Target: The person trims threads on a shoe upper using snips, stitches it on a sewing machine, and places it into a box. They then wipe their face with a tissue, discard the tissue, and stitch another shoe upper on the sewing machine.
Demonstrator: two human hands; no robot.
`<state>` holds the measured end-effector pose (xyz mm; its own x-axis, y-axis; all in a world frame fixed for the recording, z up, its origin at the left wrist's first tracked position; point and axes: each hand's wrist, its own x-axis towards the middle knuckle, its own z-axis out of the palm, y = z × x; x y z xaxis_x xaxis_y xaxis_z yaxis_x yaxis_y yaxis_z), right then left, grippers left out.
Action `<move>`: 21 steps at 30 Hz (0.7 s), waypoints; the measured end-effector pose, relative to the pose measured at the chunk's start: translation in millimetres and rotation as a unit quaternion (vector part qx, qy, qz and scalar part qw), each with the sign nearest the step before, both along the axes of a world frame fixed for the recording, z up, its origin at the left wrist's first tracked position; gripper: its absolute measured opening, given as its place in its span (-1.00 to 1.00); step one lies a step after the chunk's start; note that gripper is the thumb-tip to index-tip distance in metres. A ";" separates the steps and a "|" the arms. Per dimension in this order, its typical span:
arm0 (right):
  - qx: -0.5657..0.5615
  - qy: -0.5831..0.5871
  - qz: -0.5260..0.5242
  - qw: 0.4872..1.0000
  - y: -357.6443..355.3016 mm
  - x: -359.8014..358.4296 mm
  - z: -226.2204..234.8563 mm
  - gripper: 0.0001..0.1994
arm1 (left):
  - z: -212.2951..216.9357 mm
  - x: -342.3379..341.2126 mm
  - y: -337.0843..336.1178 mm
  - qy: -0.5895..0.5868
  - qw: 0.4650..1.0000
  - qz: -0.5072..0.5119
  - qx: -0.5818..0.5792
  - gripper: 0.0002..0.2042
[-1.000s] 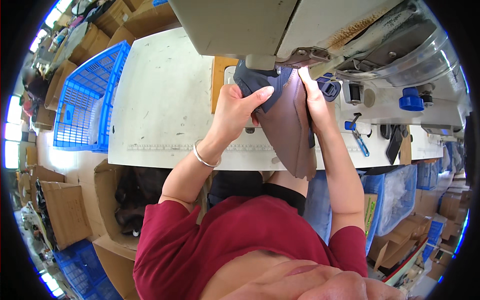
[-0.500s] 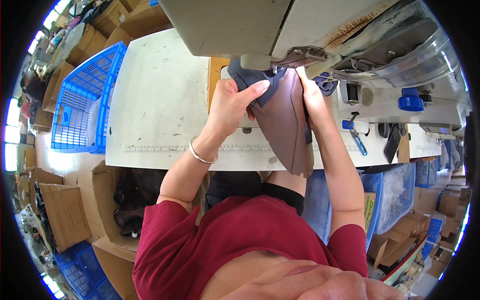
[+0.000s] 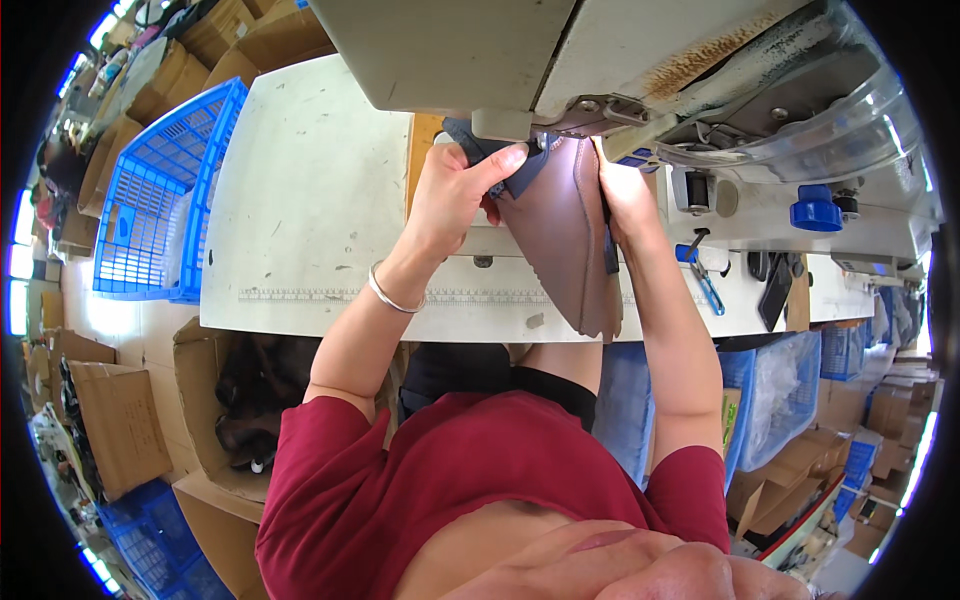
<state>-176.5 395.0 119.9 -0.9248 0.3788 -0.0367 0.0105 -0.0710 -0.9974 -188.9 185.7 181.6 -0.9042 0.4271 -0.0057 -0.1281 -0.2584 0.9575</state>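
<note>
A taupe shoe upper [image 3: 555,235] with a scalloped lower edge and a stitched seam lies beneath the head of a grey sewing machine [image 3: 450,65]. My left hand [image 3: 455,195] is closed on its dark navy part [image 3: 524,182], thumb on top, left of the needle area. Along the upper's right side runs my right hand [image 3: 628,195], gripping that edge; some of its fingers are hidden behind the material and the machine. The needle itself is hard to make out under the head. A bracelet [image 3: 392,297] circles my left wrist.
The white worktable [image 3: 300,190] has a printed ruler strip near its front edge. A blue plastic basket [image 3: 150,220] stands at the left. On the right are a blue-handled cutter [image 3: 710,290], a dark phone [image 3: 778,292] and a blue knob [image 3: 816,208]. A cardboard box [image 3: 200,400] sits below.
The upper has turned slightly under the machine head, its lower tip swinging a little to the right. Both hands keep their hold. The whole view has shifted slightly.
</note>
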 end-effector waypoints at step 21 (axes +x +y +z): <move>-0.168 0.097 0.139 0.971 22.1 -18.2 24.5 -0.75 | -6.4 -7.2 2.8 -0.106 0.990 -0.023 0.092 -0.80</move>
<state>-194.7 417.0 144.4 -0.9914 0.1101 0.0704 -0.1102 -0.4135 -0.9038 -196.1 188.6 175.3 -0.8706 0.4791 -0.1121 -0.3374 -0.4154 0.8448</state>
